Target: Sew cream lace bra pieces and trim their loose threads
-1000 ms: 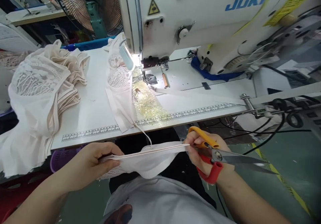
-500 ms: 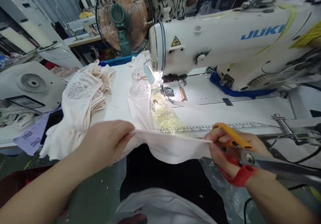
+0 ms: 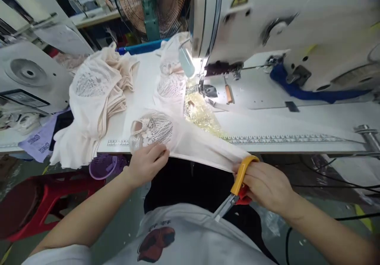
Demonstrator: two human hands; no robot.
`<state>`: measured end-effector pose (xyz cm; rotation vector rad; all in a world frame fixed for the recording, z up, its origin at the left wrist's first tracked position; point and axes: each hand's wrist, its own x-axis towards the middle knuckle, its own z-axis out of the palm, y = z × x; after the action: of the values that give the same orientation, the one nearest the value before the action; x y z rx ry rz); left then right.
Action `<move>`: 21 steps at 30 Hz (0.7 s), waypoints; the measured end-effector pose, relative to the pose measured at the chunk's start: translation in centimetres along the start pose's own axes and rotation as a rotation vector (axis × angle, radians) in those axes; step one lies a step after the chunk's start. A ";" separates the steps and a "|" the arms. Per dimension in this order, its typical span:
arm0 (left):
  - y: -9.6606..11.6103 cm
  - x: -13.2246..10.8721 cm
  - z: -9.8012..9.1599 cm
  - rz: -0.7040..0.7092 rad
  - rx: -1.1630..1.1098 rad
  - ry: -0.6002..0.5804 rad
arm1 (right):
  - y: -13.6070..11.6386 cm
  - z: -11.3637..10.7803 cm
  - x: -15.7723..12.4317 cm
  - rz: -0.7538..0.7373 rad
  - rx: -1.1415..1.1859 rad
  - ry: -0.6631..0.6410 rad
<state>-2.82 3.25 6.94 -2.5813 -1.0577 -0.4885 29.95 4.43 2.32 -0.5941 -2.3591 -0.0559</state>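
A pale cream bra piece (image 3: 192, 138) with a lace cup stretches between my hands along the table's front edge. My left hand (image 3: 148, 163) pinches its lower edge just under the lace. At the other end my right hand (image 3: 264, 180) grips the fabric and also carries scissors (image 3: 228, 206) by their orange handles, blades pointing down toward my lap. Behind the piece, another lace-cup bra piece (image 3: 170, 90) lies beside the lit needle area of the sewing machine (image 3: 237, 23). A stack of similar bra pieces (image 3: 92, 94) rests to the left.
A printed ruler strip (image 3: 282, 139) runs along the table's front edge. Yellowish clear film (image 3: 203, 112) lies near the needle. A fan (image 3: 151, 15) stands behind the table. A red stool (image 3: 56, 201) and a purple basket (image 3: 107, 166) are below left.
My view has tilted down and closer. The bra piece has been turned so its lace cup now shows on the table, and the scissors have swung from pointing right to pointing down-left.
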 end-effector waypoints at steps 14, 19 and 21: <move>-1.5 -0.1 0.2 0.101 -0.114 0.008 | -1.5 -0.4 -0.8 0.001 0.011 0.051; -1.2 0.8 -2.2 0.068 -0.146 -0.031 | -1.5 -0.7 -0.8 0.215 0.191 0.014; -0.7 1.6 -4.3 0.033 -0.168 -0.094 | -1.9 -1.2 -0.1 0.415 0.329 0.097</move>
<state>-3.12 3.00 11.57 -2.7895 -1.0439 -0.4706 30.00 2.47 3.41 -0.8770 -2.0474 0.4691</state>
